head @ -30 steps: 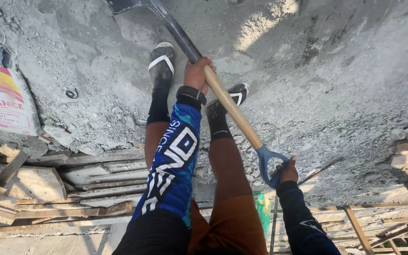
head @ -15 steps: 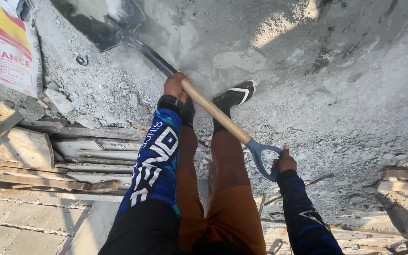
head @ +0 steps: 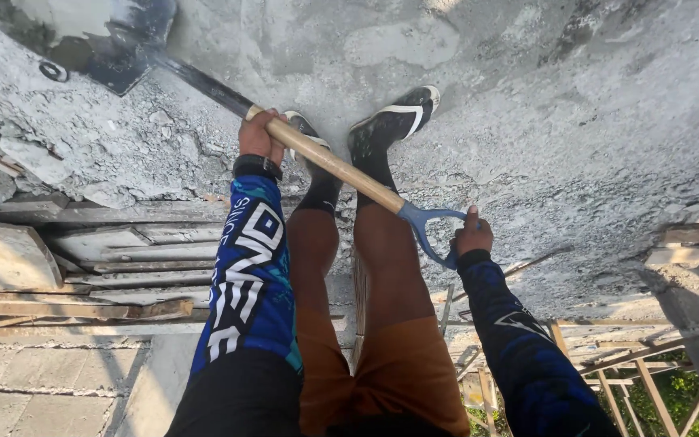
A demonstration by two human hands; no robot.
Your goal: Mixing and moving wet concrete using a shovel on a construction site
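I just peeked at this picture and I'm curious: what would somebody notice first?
First, the long shovel slanting across the middle, its grey blade up in the top left corner over crumbly grey mortar. The left hand grips the wooden shaft, and the right hand holds the blue handle near the knees. Weathered planks lie stacked at the left.

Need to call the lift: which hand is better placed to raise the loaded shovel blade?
Probably the left hand: it grips the wooden shaft nearer the blade. The right hand holds only the blue end grip, farthest from it.
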